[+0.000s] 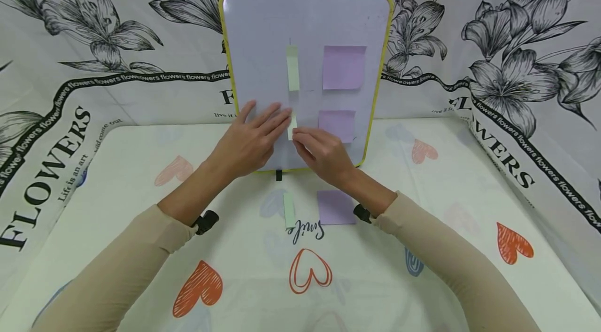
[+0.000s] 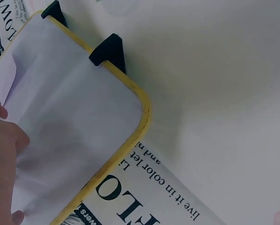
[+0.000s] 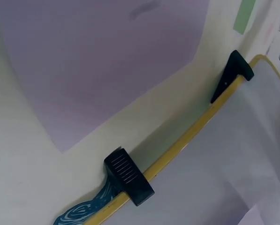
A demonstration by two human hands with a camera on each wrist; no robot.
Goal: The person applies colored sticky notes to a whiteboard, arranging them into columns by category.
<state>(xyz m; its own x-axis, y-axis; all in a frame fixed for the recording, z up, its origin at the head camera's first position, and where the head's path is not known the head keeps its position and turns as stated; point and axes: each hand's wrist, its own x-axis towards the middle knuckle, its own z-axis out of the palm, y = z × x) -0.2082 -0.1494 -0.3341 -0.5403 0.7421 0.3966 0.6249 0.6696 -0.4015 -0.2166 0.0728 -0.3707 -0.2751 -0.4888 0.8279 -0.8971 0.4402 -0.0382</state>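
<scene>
A whiteboard (image 1: 263, 19) with a yellow rim stands upright on the table. My left hand (image 1: 251, 139) lies against its lower left face, fingers extended, tips at the upper part of a pale green sticky strip (image 1: 292, 131). The thumb and fingers of my right hand (image 1: 326, 157) pinch that strip near its lower right edge. Above it, another green strip (image 1: 293, 68) is stuck on the board. Two purple sticky notes, an upper one (image 1: 344, 67) and a lower one (image 1: 337, 124), are on the right; my right hand partly covers the lower one.
On the table before the board lie a green strip (image 1: 288, 210) and a purple note (image 1: 335, 208). Black feet (image 2: 110, 51) support the board's lower edge. A flower-printed cloth (image 1: 117, 34) hangs behind, and the tablecloth (image 1: 253, 280) has printed hearts.
</scene>
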